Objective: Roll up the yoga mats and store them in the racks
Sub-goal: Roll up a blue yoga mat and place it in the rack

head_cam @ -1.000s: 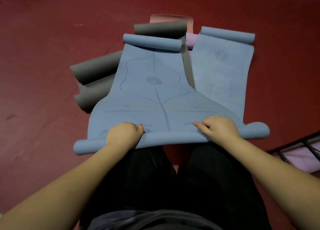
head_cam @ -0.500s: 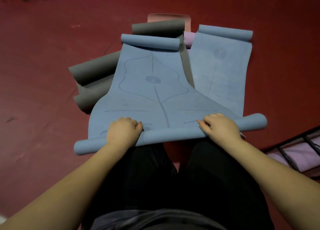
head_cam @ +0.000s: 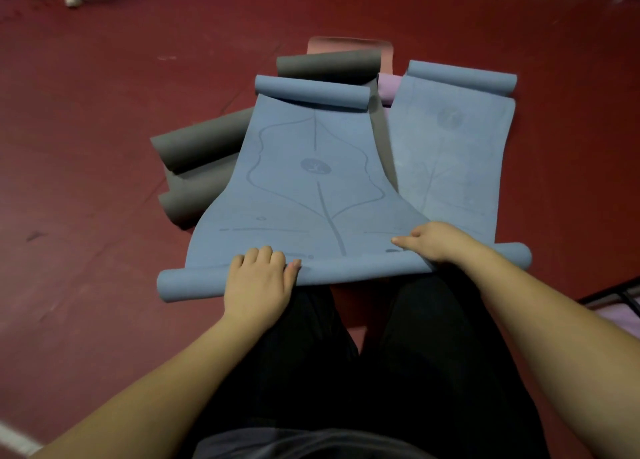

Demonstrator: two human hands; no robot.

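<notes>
Head view: left hand (head_cam: 258, 285) and right hand (head_cam: 438, 242) curled over blue mat (head_cam: 311, 188) roll, round logo unreadable.

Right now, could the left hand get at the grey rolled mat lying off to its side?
Probably yes: the left hand rests on the blue roll, with only open floor between it and the grey mat.

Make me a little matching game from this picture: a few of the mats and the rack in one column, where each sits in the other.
Things:
1. blue mat under both hands
2. second blue mat
3. pink mat
4. black rack

Places:
A. farthest away, behind the grey rolls
B. right edge of the view
C. nearest, its near end rolled
D. flat, right of the nearest mat

Pairs: 1-C, 2-D, 3-A, 4-B
</notes>
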